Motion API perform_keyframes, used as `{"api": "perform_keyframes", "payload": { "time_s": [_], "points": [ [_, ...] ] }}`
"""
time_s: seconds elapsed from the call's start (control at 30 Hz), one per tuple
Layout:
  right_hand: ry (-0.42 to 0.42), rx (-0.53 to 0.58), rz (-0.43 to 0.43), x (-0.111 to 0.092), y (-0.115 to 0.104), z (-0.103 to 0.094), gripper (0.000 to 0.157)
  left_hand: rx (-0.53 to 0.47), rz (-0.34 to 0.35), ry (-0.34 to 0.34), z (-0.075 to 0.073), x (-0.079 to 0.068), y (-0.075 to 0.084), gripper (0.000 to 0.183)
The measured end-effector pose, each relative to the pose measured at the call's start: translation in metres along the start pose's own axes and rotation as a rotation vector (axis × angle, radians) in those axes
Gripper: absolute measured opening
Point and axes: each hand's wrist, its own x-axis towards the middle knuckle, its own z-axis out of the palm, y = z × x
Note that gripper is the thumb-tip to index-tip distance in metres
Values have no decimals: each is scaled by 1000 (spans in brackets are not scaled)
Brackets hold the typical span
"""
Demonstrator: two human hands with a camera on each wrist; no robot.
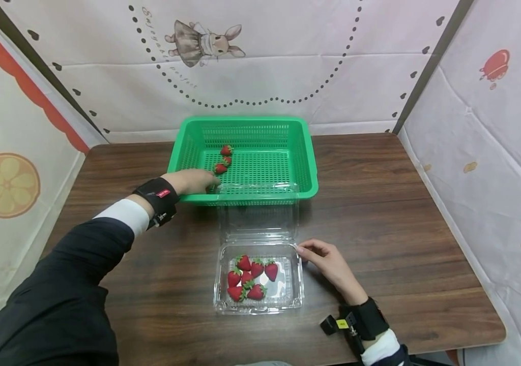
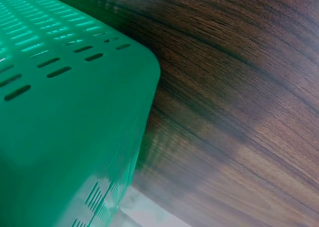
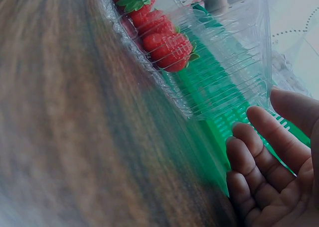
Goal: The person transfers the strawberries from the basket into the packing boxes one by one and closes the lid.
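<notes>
My left hand point(image 1: 194, 181) reaches over the near left rim of a green basket point(image 1: 312, 168). Its fingertips point down inside, and whether they hold anything is hidden. Just beyond them, a few strawberries point(image 1: 221, 168) lie on the basket floor. A clear plastic clamshell box point(image 1: 288, 304) stands in front of the basket, its lid point(image 1: 258, 221) swung back against the basket's near rim. Several strawberries point(image 3: 168, 50) lie in the box. My right hand point(image 1: 326, 260) pinches the box's upper right corner between thumb and forefinger; the other fingers point(image 3: 241, 155) are loosely bent.
The brown wooden table point(image 1: 379, 229) extends to both sides of the box. Printed white cloth point(image 1: 279, 76) hangs behind the basket and along both sides. The left wrist view shows only the basket's outer corner and the table, without the fingers.
</notes>
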Motion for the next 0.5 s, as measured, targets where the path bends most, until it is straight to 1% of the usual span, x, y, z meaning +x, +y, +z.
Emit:
{"api": "perform_keyframes", "payload": {
  "time_s": [0.2, 0.3, 0.37, 0.5],
  "points": [
    [8, -8, -3, 0, -2, -1, 25, -1, 0, -6, -1, 1, 0, 38],
    [6, -11, -17, 0, -1, -1, 26, -14, 10, -1, -2, -1, 0, 36],
    [1, -11, -18, -1, -6, 0, 24, -27, 20, 1, -2, -2, -1, 35],
    [1, -6, -21, -1, -6, 0, 23, -50, 35, 6, -3, -4, -2, 35]
  ]
}}
